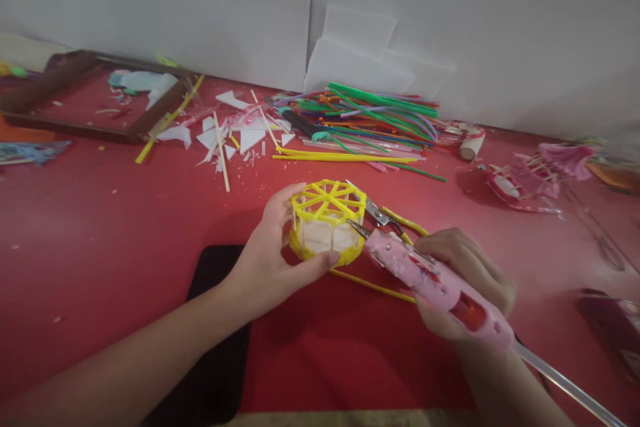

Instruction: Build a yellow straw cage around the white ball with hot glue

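Observation:
My left hand (270, 253) is closed around the left and front sides of a small round cage-like craft piece (327, 220). Yellow spokes cross its top, thin sticks stand round its sides, and white panels show inside. My right hand (465, 267) grips a pink hot glue gun (435, 280) with a clear glue stick out of its back. The gun's metal nozzle reaches the upper right rim of the craft piece; I cannot tell whether it touches. Behind lie scissors (383, 215) with yellow handles, partly hidden by the gun. A yellow pipe cleaner (375, 283) lies below the piece.
A black phone-like slab (210, 353) lies under my left forearm. Farther back are pipe cleaners (370, 113), white paper scraps (250, 140) and a brown wooden tray (65, 123). A pink craft boat (530, 177) stands at right, above a dark object (610, 327). A white wall closes the back.

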The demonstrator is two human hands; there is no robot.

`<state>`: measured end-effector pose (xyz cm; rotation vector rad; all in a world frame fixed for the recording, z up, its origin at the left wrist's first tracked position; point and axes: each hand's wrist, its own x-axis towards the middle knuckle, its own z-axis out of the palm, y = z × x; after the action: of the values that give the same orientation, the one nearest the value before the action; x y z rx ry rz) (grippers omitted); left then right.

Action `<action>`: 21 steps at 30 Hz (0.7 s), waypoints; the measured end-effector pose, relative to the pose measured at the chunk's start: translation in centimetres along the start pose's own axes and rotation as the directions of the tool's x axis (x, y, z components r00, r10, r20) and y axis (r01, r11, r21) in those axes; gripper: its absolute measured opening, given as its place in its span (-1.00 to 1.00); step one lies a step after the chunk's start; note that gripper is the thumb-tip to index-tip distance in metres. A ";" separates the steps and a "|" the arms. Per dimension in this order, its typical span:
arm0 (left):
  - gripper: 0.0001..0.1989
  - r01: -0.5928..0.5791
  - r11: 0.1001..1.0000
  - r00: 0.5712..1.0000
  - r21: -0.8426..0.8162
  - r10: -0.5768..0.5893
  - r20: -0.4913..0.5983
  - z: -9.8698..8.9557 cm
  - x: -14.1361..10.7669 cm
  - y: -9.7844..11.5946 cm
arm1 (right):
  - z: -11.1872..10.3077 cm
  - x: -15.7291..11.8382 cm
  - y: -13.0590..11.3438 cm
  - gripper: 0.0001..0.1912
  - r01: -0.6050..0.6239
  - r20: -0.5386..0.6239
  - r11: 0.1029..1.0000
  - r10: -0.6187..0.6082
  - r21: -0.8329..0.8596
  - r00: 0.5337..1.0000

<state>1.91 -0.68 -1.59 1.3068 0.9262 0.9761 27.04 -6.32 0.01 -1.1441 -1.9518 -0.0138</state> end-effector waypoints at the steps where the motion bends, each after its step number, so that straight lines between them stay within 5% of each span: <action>1: -0.19 -0.002 1.000 1.000 -0.001 0.002 0.000 0.0 0.0 0.0 | -0.1 0.0 0.0 -0.91 -0.007 0.006 1.000 0.007 0.002 1.000; 21: -0.20 -0.097 0.993 0.995 0.063 0.096 0.006 -0.3 0.0 -0.8 | -0.3 -0.1 0.5 -0.87 0.015 0.005 1.000 -0.015 -0.004 1.000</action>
<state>1.64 -0.55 -2.45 1.4174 0.9048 1.0256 27.64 -6.20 -0.03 -1.1330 -1.9659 -0.0228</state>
